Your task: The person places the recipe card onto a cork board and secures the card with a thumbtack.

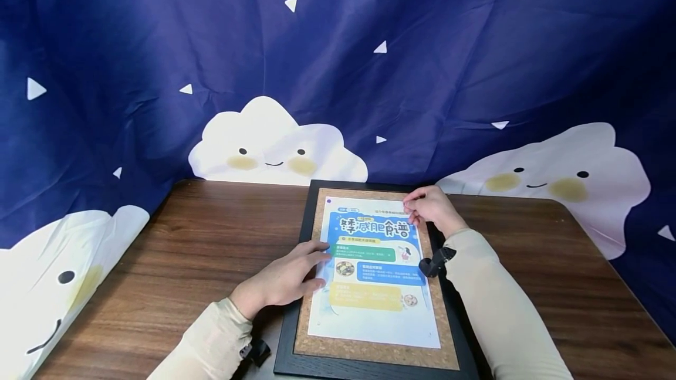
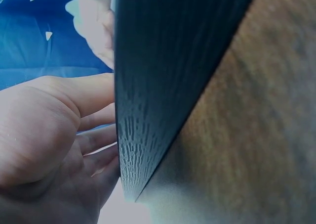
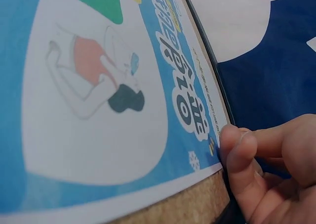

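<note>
A printed sheet (image 1: 377, 324) with blue, green and yellow blocks lies on a cork board (image 1: 338, 349). A purple push pin (image 1: 328, 200) sits at its upper left corner. My right hand (image 1: 430, 207) is at the sheet's upper right corner, thumb and forefinger pinched together; a small pin seems to be between them, mostly hidden by the fingertips. My left hand (image 1: 285, 274) rests over the board's left side, its fingers loosely extended onto the sheet's left edge. In the left wrist view, the left hand (image 2: 54, 130) is beside the black frame (image 2: 153, 85).
The framed board rests on a brown wooden table (image 1: 227, 227), close to its back edge. Behind hangs a dark blue cloth (image 1: 327, 75) with smiling clouds. Each sleeve has a small black wrist device, on the left (image 1: 256, 352) and right (image 1: 437, 261).
</note>
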Motion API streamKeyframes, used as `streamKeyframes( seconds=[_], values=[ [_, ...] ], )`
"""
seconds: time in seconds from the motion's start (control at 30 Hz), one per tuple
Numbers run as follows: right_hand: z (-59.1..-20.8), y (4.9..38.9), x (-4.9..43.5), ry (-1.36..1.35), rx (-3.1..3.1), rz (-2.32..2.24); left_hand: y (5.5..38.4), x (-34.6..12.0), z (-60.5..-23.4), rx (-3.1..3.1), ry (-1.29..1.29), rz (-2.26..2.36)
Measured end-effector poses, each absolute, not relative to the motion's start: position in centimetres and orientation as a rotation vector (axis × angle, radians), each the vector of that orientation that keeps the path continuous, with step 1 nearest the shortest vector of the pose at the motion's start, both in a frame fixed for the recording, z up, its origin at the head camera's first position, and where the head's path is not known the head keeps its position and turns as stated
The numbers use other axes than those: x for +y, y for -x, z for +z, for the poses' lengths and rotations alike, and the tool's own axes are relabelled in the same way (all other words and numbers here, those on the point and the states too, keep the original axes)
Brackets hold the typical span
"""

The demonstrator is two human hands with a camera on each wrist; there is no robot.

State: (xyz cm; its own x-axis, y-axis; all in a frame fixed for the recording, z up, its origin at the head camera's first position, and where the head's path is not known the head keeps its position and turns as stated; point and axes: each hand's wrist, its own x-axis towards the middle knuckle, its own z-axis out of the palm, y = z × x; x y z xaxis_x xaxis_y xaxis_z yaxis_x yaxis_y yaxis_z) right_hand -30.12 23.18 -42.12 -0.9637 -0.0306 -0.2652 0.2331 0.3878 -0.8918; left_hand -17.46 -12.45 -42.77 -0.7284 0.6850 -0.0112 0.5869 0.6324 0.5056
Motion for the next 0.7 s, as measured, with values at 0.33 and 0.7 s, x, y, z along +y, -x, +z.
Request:
streamKeyframes(
  seconds=[0.33, 0.7],
  values=[
    [-41.82, 30.04, 22.98, -0.194, 2.416, -1.570, 17.43, -12.45, -42.93, 2.650, -1.033, 0.713],
    [-41.86, 30.14, 23.05, -0.224, 2.422, -1.549, 17.53, -12.39, -42.86, 2.651, -1.025, 0.710]
  ],
)
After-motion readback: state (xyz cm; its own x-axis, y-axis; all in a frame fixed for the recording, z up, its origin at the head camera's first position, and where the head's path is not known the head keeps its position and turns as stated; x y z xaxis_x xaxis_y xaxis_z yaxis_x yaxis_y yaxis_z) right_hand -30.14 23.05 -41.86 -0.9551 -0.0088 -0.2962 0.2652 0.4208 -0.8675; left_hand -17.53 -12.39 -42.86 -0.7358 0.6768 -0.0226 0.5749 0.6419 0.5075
